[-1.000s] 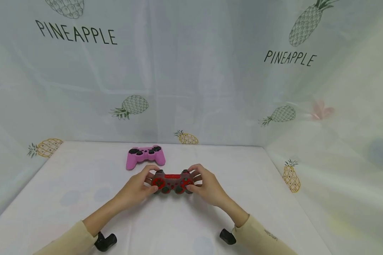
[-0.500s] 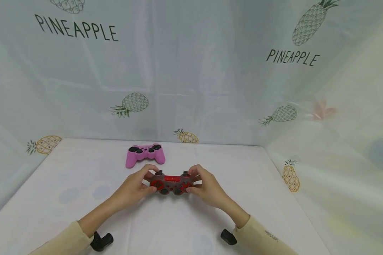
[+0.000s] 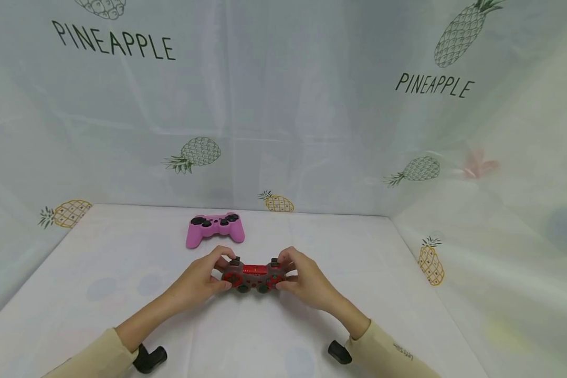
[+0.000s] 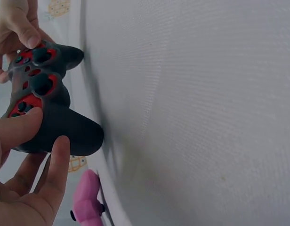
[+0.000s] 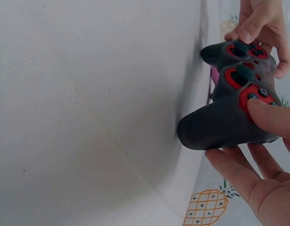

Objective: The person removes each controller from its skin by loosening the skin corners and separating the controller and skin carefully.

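A red game controller in a dark, see-through cover is held between my two hands in the middle of the white table. My left hand grips its left end, with the thumb on the button face and fingers curled behind. At the right end, my right hand holds it in the same way, its thumb by the buttons. Both wrist views show the controller tipped up, the ends of its dark handles right at the tabletop. Behind my left hand lies a pink controller with black buttons and sticks.
White cloth covers the table. A pale curtain printed with pineapples hangs along the back and sides. Black pieces stick out by each sleeve, a left one and a right one.
Both hands have tilted the red controller, so its red top bar shows more and its button face less. It has also come slightly nearer. The pink controller has stayed put.
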`<act>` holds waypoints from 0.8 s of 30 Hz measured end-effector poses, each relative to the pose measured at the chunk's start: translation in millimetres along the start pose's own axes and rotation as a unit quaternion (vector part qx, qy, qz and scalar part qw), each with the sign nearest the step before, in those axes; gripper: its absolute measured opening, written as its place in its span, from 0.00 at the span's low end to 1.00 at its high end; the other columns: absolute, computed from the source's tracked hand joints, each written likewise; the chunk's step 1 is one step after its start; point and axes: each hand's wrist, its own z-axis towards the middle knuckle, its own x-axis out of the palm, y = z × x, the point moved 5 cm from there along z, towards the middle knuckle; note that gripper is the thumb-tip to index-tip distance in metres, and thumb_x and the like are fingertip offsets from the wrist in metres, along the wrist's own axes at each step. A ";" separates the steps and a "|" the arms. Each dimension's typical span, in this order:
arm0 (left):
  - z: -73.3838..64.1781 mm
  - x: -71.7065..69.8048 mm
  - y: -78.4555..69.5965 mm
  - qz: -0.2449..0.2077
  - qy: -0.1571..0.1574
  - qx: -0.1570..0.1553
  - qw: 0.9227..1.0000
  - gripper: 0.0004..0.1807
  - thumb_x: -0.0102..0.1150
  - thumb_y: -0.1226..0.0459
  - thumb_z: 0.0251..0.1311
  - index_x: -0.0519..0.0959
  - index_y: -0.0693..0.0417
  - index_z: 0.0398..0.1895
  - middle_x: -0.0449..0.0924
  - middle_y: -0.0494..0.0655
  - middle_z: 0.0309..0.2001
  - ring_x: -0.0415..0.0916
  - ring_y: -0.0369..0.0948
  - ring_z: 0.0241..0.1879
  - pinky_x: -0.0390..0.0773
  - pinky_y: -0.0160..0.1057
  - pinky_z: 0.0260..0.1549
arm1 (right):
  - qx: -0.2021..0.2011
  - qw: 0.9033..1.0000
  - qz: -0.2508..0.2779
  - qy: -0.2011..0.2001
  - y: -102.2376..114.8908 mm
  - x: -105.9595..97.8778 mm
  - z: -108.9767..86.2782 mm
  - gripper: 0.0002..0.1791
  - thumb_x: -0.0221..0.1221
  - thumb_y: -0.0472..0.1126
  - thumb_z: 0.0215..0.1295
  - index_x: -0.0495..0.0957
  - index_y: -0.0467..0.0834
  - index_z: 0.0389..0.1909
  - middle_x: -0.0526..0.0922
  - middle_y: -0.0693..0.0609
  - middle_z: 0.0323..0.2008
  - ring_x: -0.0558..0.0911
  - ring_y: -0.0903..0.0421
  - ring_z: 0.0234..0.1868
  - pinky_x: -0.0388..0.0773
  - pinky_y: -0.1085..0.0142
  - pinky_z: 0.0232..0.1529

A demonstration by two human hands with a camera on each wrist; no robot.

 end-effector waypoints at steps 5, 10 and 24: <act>-0.9 -0.1 -1.1 -0.005 0.009 0.004 1.000 0.31 0.73 0.73 0.63 0.69 0.45 0.64 0.82 0.50 0.49 0.86 0.39 0.36 0.85 0.35 0.39 | 0.005 1.000 0.005 0.006 0.5 0.7 -0.5 0.27 0.73 0.25 0.61 0.71 0.44 0.54 0.81 0.47 0.54 0.86 0.50 0.54 0.86 0.62 0.50; -1.7 0.0 -0.9 -0.010 0.014 -0.001 1.000 0.32 0.75 0.68 0.63 0.68 0.45 0.65 0.82 0.50 0.49 0.86 0.39 0.39 0.85 0.35 0.40 | 0.003 1.000 0.016 0.009 0.2 1.2 -1.1 0.27 0.72 0.24 0.61 0.71 0.43 0.54 0.81 0.46 0.54 0.86 0.48 0.54 0.86 0.64 0.49; 4.5 4.1 0.8 0.015 -0.026 -0.043 0.999 0.27 0.75 0.54 0.65 0.72 0.40 0.61 0.85 0.47 0.51 0.82 0.43 0.51 0.81 0.42 0.39 | 0.019 0.999 0.029 0.027 -0.5 2.0 -2.9 0.26 0.70 0.24 0.64 0.70 0.45 0.55 0.79 0.49 0.55 0.85 0.51 0.55 0.85 0.64 0.51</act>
